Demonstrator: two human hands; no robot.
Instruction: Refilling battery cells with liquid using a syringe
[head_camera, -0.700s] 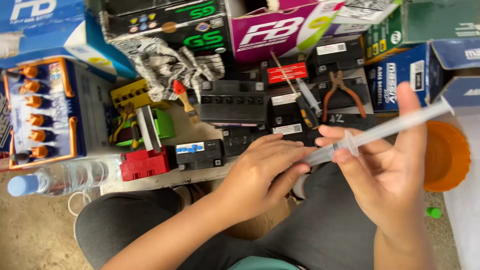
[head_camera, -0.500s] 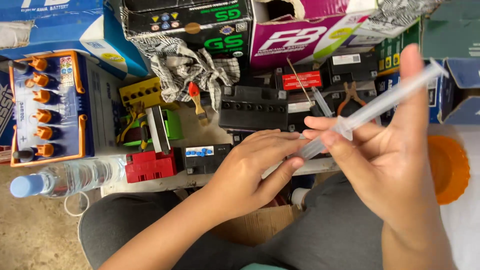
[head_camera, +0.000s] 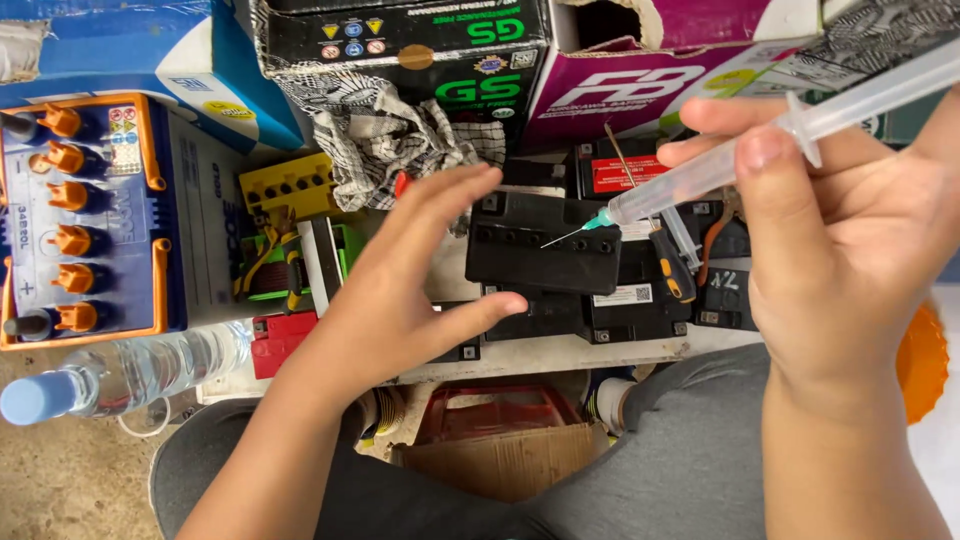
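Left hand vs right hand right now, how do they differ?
The left hand is open, fingers spread, holding nothing; the right hand grips a clear syringe. Left hangs beside the black battery; right is raised, with the syringe's needle slanting down over that battery. Both are bare.

In front of me sit a large blue battery with orange caps (head_camera: 90, 215), a clear plastic water bottle (head_camera: 120, 375), a crumpled checked cloth (head_camera: 400, 135) and orange-handled pliers (head_camera: 715, 225).
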